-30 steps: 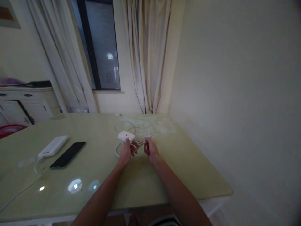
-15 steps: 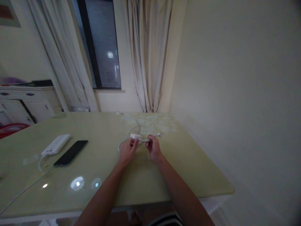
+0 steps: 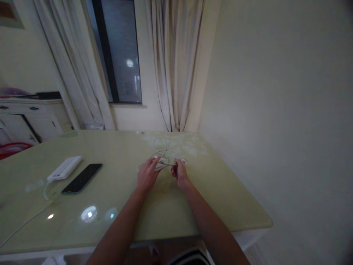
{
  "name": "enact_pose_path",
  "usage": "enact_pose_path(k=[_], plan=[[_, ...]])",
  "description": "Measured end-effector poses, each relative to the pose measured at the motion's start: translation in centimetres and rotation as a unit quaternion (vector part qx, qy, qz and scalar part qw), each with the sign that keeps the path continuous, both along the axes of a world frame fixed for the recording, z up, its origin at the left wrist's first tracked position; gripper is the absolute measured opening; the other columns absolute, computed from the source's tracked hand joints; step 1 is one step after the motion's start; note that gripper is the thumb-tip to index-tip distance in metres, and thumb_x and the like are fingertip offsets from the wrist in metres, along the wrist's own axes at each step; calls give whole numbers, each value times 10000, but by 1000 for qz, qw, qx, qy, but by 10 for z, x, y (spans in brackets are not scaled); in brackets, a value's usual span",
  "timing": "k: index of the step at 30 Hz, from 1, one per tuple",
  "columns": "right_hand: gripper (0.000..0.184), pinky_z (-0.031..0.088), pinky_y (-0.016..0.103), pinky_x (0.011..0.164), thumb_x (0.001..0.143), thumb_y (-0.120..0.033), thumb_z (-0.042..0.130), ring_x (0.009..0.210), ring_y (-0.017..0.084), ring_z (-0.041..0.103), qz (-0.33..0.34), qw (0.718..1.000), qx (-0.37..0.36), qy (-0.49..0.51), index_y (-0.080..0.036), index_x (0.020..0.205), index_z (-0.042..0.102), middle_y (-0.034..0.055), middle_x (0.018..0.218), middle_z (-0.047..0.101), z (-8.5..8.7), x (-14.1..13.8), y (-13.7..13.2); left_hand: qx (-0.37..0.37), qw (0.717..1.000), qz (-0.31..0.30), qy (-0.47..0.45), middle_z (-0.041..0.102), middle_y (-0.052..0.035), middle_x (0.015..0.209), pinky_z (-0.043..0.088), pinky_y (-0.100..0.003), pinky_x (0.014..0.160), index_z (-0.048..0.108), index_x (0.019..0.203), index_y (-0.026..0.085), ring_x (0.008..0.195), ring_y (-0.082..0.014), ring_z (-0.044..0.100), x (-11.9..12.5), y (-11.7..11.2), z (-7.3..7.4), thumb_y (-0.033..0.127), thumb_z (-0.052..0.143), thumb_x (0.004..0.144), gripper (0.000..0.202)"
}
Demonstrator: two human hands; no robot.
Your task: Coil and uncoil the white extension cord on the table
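A pale cable lies gathered in strands between my hands over the table. My left hand is closed around its left end, fingers over a small white power adapter that they partly hide. On the other side my right hand pinches the cable between thumb and fingers. Just past the right fingertips sticks out a plug on the cable's end. Loose loops of the cable rest on the table beyond both hands.
The greenish glossy table meets a wall on the right. To the left lie a black phone and a white power bank with a white cord running off the near left edge. Curtains, a window and a cabinet stand behind.
My left hand has turned over the adapter, covering more of it. The far cable loop has shifted right and become rounder. My right hand stays almost in place, still pinching the cable.
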State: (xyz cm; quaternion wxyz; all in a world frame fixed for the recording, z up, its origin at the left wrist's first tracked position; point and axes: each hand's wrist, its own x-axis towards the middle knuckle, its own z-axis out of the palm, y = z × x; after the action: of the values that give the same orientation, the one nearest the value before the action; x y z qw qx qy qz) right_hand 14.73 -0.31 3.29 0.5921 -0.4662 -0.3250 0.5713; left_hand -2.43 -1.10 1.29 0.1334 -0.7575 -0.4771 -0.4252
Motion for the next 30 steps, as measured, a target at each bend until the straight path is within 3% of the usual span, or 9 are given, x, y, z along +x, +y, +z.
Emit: enact_pose_path(k=[5,9,12,14,17,19,21,26,30], plan=[[502,328,247,447,945,-463,404,374,118,439,-32,970,24,-238,-223,512,484,-17,414,479,0,9,3,34,998,-42,42,738,-73,1148,481,-360,852,741,1057,261,990,-236,673,-3,-6,8,312,646,954,149],[573,410,262,638,1011,-481,361,665,187,657,-52,876,52,-476,-199,567,588,101,637,686,8,24,-1,10,994,-104,19,775,-60,1052,462,-371,871,750,996,236,996,-224,675,-2,-11,15,326,609,976,169],[559,412,264,689,1031,-495,348,831,219,697,-53,829,32,-556,-178,717,685,160,857,760,13,31,-3,-33,990,-135,-28,782,-60,995,470,-359,861,767,951,231,947,-207,679,1,-13,20,346,614,967,192],[582,413,266,685,1038,-502,330,811,217,697,-46,825,22,-562,-176,723,695,159,857,760,13,34,-3,-68,983,-162,-61,777,-60,950,489,-332,832,774,921,225,899,-191,679,2,-14,23,363,625,954,205],[660,423,262,656,1045,-518,281,645,186,658,-6,855,8,-519,-184,618,657,108,651,700,11,39,0,-125,973,-182,-74,757,-54,895,496,-296,770,766,885,219,839,-174,670,5,-16,26,371,631,938,210],[685,430,254,631,1042,-524,263,547,163,611,29,879,-10,-476,-184,588,648,69,550,642,10,43,2,-143,972,-174,-60,752,-47,897,490,-293,767,765,934,225,838,-176,664,7,-17,27,356,628,931,190],[664,431,247,634,1036,-489,282,538,153,596,37,883,-25,-467,-177,597,671,58,555,644,11,47,3,-142,976,-162,-43,758,-45,940,486,-304,813,762,1027,239,892,-190,663,10,-20,27,335,615,931,200],[511,405,249,671,989,-412,406,747,191,670,-42,832,-32,-552,-177,733,780,104,797,761,21,52,-1,-173,976,-132,13,755,-58,951,454,-322,845,768,996,237,943,-224,651,16,-27,37,333,620,911,196],[445,386,254,654,982,-384,431,823,216,706,-57,805,-7,-591,-168,891,810,133,876,779,26,48,-5,-297,940,-157,56,740,-29,857,419,-287,766,778,941,229,826,-191,648,13,-31,58,339,600,896,214]])
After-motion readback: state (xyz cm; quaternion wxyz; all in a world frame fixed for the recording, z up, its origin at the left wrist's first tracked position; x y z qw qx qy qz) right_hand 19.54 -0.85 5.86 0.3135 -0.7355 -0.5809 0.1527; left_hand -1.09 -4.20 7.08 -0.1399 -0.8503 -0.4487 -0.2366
